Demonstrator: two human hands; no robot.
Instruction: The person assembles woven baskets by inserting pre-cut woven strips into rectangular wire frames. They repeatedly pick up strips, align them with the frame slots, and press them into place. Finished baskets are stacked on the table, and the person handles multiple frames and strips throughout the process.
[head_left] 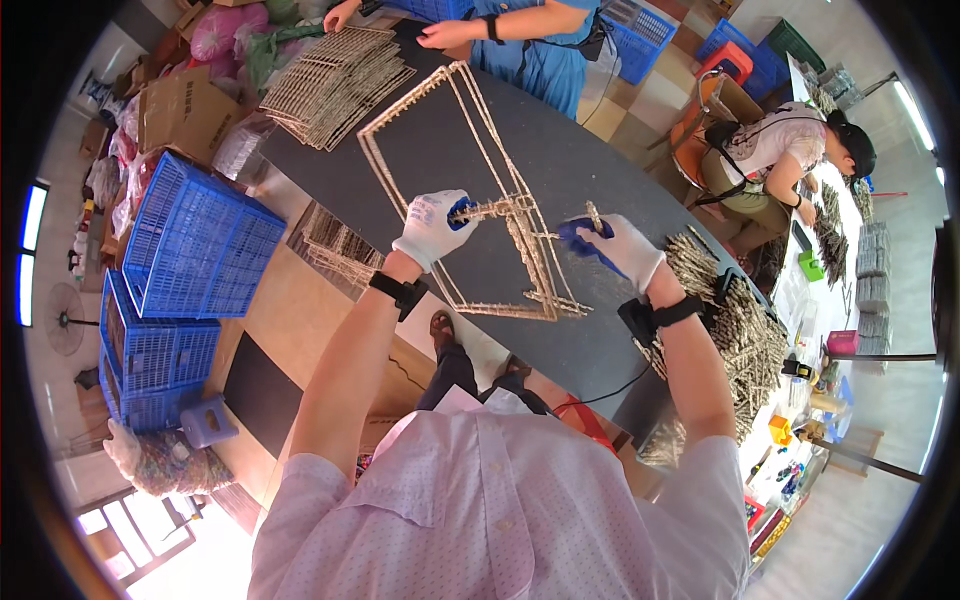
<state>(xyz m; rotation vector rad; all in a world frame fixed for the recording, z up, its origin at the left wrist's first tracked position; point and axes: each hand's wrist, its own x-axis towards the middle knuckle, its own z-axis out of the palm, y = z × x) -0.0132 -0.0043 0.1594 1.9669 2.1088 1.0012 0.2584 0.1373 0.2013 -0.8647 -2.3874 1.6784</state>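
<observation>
My left hand (438, 228), in a white glove with blue palm, is closed round beige, rope-textured rods (495, 208). Those rods lie across a large rectangular frame (385, 165) of the same knobbly material, which rests at a slant over the dark tabletop (570, 290). More rods (528, 245) lie along the frame's right part. To the right, my gloved right hand (622, 252) is closed on a short beige rod (594, 214), whose end stands up above the fingers. That hand is partly smeared by motion. It hovers just right of the frame, by a heap of rods (745, 340).
Flat beige frames are stacked (335, 85) at the table's far left. Across the table stands a co-worker in blue (535, 50); another person (775, 150) bends over a white table at right. Blue crates (205, 240) stand at left. A black cable (620, 390) crosses near the heap.
</observation>
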